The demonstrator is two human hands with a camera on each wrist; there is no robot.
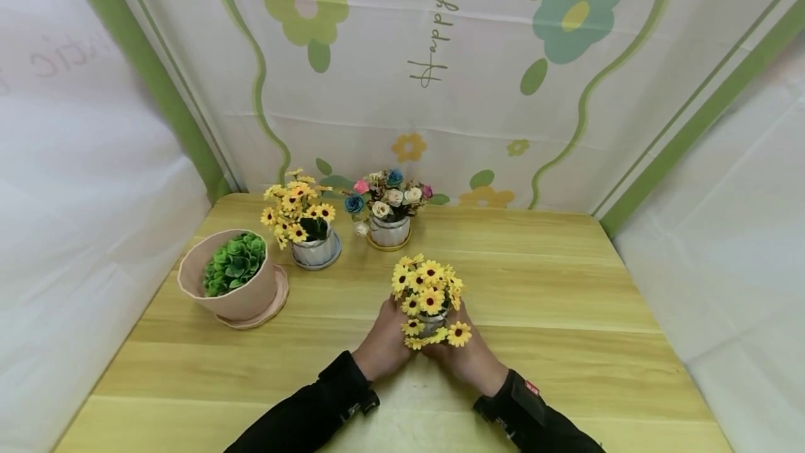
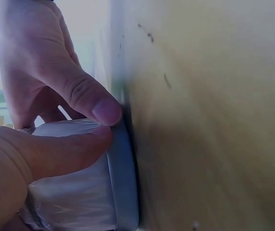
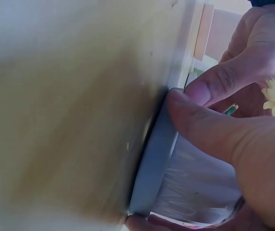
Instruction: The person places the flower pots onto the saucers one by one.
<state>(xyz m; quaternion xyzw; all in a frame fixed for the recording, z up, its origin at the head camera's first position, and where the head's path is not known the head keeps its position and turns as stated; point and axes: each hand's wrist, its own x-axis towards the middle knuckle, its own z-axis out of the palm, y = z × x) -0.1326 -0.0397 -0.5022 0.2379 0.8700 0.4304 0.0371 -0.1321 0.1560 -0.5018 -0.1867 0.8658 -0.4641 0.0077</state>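
A small potted plant of yellow daisy-like flowers (image 1: 430, 292) stands on the wooden table in front of me. Its whitish, plastic-looking pot (image 2: 75, 202) sits on a grey-blue saucer (image 3: 152, 163). My left hand (image 1: 385, 340) grips the pot from the left, and my right hand (image 1: 474, 356) grips it from the right. In the left wrist view both thumbs meet on the near side, close to the saucer's rim. The saucer's underside lies against or very near the tabletop. Flowers hide part of the fingers in the head view.
Further back stand another yellow-flowered pot (image 1: 314, 250) on a blue saucer and a pot of mixed roses (image 1: 390, 231) on a yellow saucer. At left is a pink pot (image 1: 247, 305) with green succulents, on a pink saucer (image 1: 281, 292). Printed cloth (image 1: 390, 96) walls the table (image 1: 541, 285).
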